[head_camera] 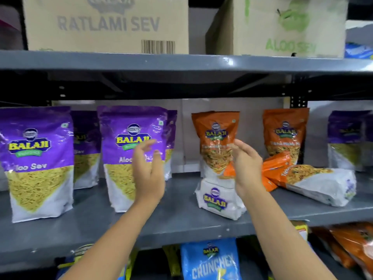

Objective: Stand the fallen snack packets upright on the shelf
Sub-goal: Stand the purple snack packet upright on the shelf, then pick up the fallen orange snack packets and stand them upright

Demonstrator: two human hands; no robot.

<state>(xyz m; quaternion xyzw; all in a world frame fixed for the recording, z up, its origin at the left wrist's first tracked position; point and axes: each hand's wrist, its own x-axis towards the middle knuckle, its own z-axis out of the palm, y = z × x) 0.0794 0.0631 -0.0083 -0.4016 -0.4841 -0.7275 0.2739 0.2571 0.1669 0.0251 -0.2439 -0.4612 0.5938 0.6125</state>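
Grey metal shelf (181,215) carries the stock; cardboard cartons (107,25) sit on the tier above. Purple Aloo Sev packets (38,162) stand upright along the left, already fine. An orange packet (217,142) stands mid-shelf, another upright one (285,132) right of it. Fallen orange packet (314,182) lies on its side at right, leaning on a second toppled one (277,160); a white-bottomed packet (220,201) lies flat near the front edge. Left hand (147,170) and right hand (247,168) hover open, grasping nothing, either side of the middle orange packet, likely just steadied. Right forearm blocks part of the toppled pile.
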